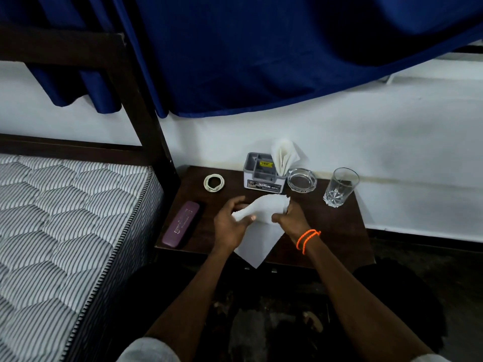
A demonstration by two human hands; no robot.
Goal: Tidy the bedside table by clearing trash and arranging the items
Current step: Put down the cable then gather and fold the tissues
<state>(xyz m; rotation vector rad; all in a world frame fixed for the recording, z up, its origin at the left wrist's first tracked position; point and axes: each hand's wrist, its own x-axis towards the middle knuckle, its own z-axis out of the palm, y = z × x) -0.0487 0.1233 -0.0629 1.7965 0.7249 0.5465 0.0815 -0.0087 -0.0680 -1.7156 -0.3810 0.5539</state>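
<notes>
White paper napkin, held over the near edge of the tabletop, pinched by left hand and right hand: light, limp and probably easily torn, best gathered by its bunched upper folds.

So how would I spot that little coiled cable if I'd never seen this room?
Start at the dark wooden bedside table next to the mattress. Look at its back left part, left of the grey organiser box with napkins. The coiled cable lies flat there, apart from everything else: the only white ring, unlike the long purple case nearer the front edge.
</notes>
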